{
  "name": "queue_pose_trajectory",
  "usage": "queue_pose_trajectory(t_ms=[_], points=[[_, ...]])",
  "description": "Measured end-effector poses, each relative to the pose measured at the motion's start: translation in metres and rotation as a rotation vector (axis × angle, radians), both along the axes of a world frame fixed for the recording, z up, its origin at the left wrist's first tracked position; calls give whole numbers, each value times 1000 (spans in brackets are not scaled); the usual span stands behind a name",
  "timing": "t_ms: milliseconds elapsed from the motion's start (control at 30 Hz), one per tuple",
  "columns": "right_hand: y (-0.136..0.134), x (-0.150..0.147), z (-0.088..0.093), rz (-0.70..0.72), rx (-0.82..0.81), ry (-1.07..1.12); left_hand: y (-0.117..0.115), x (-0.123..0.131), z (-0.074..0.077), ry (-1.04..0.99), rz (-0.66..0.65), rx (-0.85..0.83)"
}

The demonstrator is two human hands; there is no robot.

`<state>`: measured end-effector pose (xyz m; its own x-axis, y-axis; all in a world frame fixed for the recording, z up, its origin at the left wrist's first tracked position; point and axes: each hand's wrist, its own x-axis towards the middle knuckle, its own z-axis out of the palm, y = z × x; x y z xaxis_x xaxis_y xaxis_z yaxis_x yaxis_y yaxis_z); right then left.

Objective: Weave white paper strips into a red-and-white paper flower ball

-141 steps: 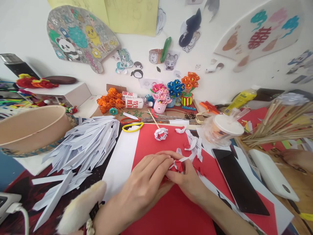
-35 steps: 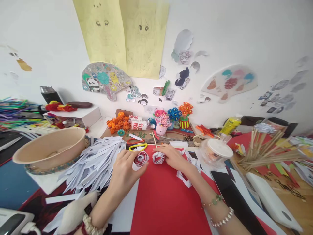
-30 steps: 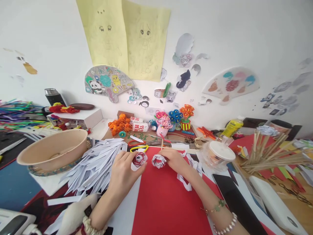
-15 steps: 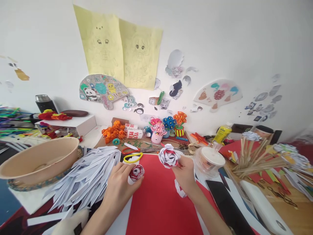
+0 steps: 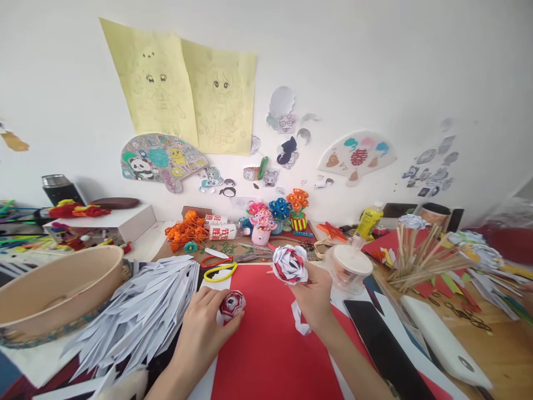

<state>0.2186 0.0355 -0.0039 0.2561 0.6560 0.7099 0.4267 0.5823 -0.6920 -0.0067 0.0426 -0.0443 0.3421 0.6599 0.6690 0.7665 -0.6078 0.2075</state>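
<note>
My left hand (image 5: pixel 208 316) closes its thumb and fingers around a small round red-and-white roll (image 5: pixel 232 306), whose dark centre faces up. In my right hand (image 5: pixel 314 289) is a folded paper flower (image 5: pixel 290 264), white with red showing between its petals. A white folded paper strip (image 5: pixel 300 319) hangs below that hand, though where it joins is hidden. Both hands are above a red sheet (image 5: pixel 270 344) on the table, side by side and apart from each other. Left of my left hand lies a large pile of white paper strips (image 5: pixel 141 311).
A beige basin (image 5: pixel 62 278) stands at the left. Yellow-handled scissors (image 5: pixel 220 272) lie behind the red sheet. To the right are a lidded tub (image 5: pixel 353 262), a black phone-like slab (image 5: pixel 383 339), a white power bank (image 5: pixel 445 339) and wooden sticks (image 5: pixel 428 255). Pipe-cleaner flowers (image 5: pixel 262 216) stand behind.
The camera has turned a little to the right, so the background shifts left. The paper flower has turned slightly in my right hand. My left hand keeps its hold on the roll.
</note>
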Motion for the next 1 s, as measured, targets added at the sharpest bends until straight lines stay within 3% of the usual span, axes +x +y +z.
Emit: queue_pose_trajectory(t_ms=[233, 500, 767, 1000], points=[[0, 3, 0, -46, 20, 41, -3, 3, 2, -1, -48, 29], [3, 5, -3, 33, -25, 9, -7, 6, 9, 1, -73, 111], [32, 18, -31, 80, -162, -60, -8, 4, 13, -6, -79, 172], [42, 23, -54, 297, -368, -130, -13, 7, 26, -105, -81, 151]])
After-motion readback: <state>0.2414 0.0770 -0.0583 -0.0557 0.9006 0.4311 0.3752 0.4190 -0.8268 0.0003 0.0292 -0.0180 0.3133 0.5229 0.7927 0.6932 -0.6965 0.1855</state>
